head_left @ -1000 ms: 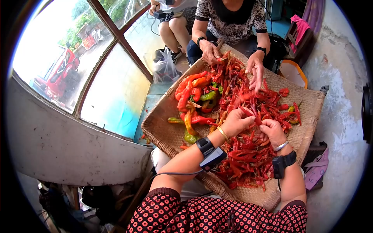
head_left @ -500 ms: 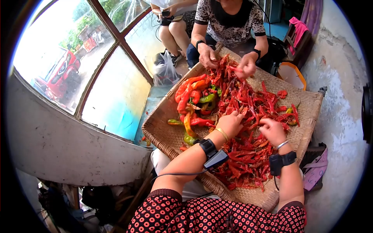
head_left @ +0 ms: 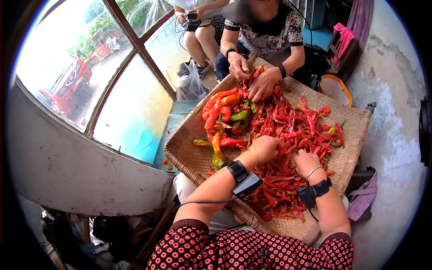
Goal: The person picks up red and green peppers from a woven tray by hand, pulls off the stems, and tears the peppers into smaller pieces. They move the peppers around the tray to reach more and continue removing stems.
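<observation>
A pile of wrinkled, dried red chili peppers point(head_left: 279, 186) spreads over a shallow woven basket point(head_left: 189, 155). My left hand point(head_left: 266, 148), with a gold bracelet, reaches into the middle of the pile, fingers curled closed on dried chilies. To its right, my right hand point(head_left: 307, 163), wearing a silver bracelet, is bent down with its fingers pinched on chilies; the fingertips of both hands are partly hidden. Left of my hands lie plumper, fresher red peppers point(head_left: 213, 114), along with green peppers point(head_left: 239, 115) and a yellow-orange one point(head_left: 218, 143).
Across the basket a person's hands point(head_left: 263, 84) work in the far part of the pile. Another seated person holds a small black device point(head_left: 192, 16). A plastic bag point(head_left: 191, 85) stands by the window; an orange-rimmed container point(head_left: 335, 89) sits beyond the basket's far right.
My right hand has moved down and left, deeper into the pile, closer to my left hand. My left hand dips slightly lower. The other person's hands have come together over the chilies.
</observation>
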Demonstrator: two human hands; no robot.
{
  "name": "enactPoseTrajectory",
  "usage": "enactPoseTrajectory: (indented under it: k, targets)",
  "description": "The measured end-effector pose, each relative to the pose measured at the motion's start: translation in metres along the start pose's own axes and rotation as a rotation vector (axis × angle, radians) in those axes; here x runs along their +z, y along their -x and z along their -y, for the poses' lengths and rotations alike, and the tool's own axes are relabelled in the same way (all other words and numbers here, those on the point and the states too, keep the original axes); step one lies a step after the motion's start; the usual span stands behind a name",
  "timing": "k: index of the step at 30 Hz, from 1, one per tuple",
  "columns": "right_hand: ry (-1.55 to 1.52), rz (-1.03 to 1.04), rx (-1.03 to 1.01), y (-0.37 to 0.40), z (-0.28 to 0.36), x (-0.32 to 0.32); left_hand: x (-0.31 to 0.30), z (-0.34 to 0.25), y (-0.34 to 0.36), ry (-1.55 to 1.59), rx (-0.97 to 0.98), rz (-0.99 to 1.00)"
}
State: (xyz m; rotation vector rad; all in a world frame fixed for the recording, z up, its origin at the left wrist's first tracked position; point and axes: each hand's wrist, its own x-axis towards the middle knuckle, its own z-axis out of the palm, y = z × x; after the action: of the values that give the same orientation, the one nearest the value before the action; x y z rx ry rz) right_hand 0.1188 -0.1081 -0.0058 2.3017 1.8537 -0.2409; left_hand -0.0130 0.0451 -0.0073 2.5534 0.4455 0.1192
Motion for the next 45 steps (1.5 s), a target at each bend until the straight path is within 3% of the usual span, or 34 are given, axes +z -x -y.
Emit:
enactPoseTrajectory:
  k: [4,7,9,11,13,17,18,21,22,27,29,30,33,34,36,37,39,41,44,45]
  targets:
    - [-0.140,-0.004,-0.015,0.008,-0.002,-0.021,-0.006,-0.002,-0.001,0.517,-0.001,-0.068]
    - [-0.392,-0.112,-0.060,0.014,-0.010,-0.033,-0.008,0.000,-0.001,0.263,0.163,-0.250]
    - [-0.762,-0.148,-0.062,0.017,-0.014,-0.039,-0.008,-0.002,-0.004,0.249,0.259,-0.265]
    - [-0.838,-0.218,-0.115,0.015,-0.018,-0.031,-0.008,-0.006,-0.004,0.232,0.355,-0.277]
    - [-1.322,-0.255,-0.056,0.014,-0.017,-0.030,-0.010,-0.020,0.003,0.930,0.143,0.101]
    - [-1.740,-0.254,0.019,0.018,-0.014,-0.038,-0.003,-0.026,0.004,0.696,0.302,-0.038]
    - [-1.799,-0.239,0.047,0.019,-0.014,-0.038,-0.007,-0.030,0.005,0.778,0.286,0.042]
    - [-1.853,-0.348,0.065,0.016,-0.007,-0.038,-0.019,-0.038,0.008,0.747,0.177,0.161]
    - [-1.876,-0.371,0.076,0.016,-0.002,-0.042,-0.016,-0.037,0.008,0.688,0.231,0.123]
    - [-1.742,-0.318,0.113,0.016,-0.010,-0.040,0.000,-0.027,0.002,0.780,0.070,0.225]
    - [-1.476,-0.333,0.146,0.018,-0.016,-0.042,-0.001,-0.026,0.002,1.217,-0.087,0.176]
    - [-1.304,-0.288,0.162,0.019,-0.019,-0.044,-0.001,-0.020,0.001,1.266,-0.049,0.127]
    - [-1.286,-0.230,0.162,0.023,-0.026,-0.047,0.005,-0.018,-0.005,1.390,-0.064,-0.209]
    - [-1.352,-0.219,0.112,0.024,-0.029,-0.046,0.006,-0.017,-0.004,1.391,-0.063,-0.209]
    - [-1.476,-0.210,0.085,0.026,-0.025,-0.051,0.003,-0.017,-0.002,0.744,0.088,-0.335]
    - [-1.602,-0.200,0.058,0.026,-0.022,-0.053,-0.003,-0.020,0.000,0.696,0.022,-0.141]
    - [-1.649,-0.210,0.007,0.023,-0.016,-0.048,0.003,-0.031,0.002,0.894,0.143,-0.052]
    - [-1.699,-0.218,-0.040,0.018,-0.010,-0.042,0.000,-0.041,0.005,0.822,0.215,0.073]
    - [-1.821,-0.202,-0.080,0.015,-0.008,-0.033,0.007,-0.036,0.004,0.843,0.047,0.210]
    - [-1.808,-0.306,-0.013,0.012,-0.003,-0.037,0.009,-0.032,0.002,0.877,0.026,0.209]
